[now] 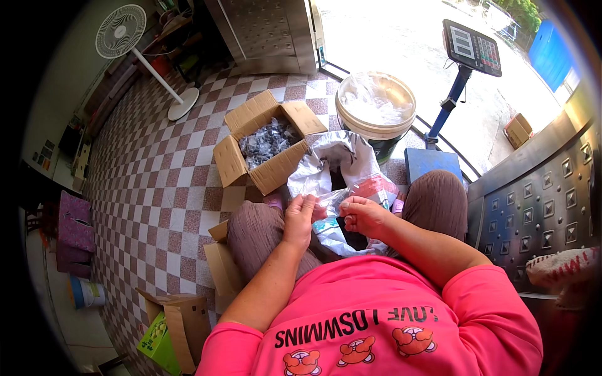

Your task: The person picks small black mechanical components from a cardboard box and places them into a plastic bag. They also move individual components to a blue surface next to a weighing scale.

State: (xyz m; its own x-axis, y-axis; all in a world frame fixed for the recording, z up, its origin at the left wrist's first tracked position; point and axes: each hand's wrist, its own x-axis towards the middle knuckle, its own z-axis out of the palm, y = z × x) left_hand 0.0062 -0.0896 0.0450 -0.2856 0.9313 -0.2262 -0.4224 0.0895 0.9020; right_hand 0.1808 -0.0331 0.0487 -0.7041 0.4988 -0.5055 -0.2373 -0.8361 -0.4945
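Between my knees stands a white woven sack with its mouth rolled wide and dark contents inside. Over that mouth, a small clear plastic bag is stretched between my two hands. My left hand pinches its left side with thumb and fingers. The bag's right side is at the fingertips of my right hand, which are curled in a pinch. Whether anything lies inside the clear bag is hard to make out. Just beyond, an open cardboard box holds many dark small items in clear wrapping.
A round plastic bucket with clear plastic bags stands beyond the sack. To its right is a platform scale by the doorway. Other cardboard boxes sit at my left, and a white pedestal fan stands farther off.
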